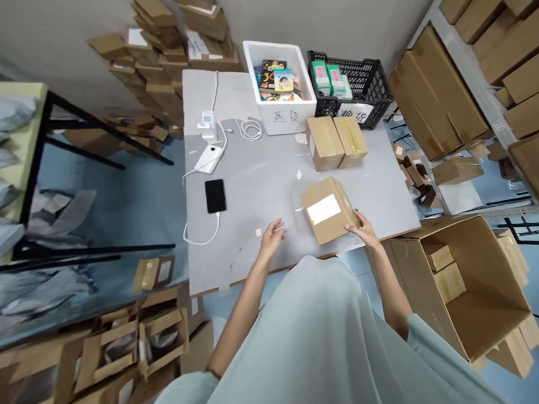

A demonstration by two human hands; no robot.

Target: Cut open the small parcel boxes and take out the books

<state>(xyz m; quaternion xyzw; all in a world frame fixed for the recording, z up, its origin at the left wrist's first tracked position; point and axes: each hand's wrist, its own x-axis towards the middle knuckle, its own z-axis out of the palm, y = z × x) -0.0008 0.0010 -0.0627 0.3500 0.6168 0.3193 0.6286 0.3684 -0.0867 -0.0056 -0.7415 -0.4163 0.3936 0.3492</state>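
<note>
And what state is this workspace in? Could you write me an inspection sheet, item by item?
Surface: grey tabletop, marked in places.
Job's things: taped cardboard box with a white label, near the front edge.
Clutter: black-screened device, white device, two closed boxes, white bin of books, black crate holding green-and-pink packages.
Grip: right hand on the taped box's right side; left hand open, apart from it.
Cables: white cable at the black-screened device; another coiled cable farther back.
Surroundings: stacked cartons behind; at right, loaded shelving and a large open carton containing smaller boxes.
</note>
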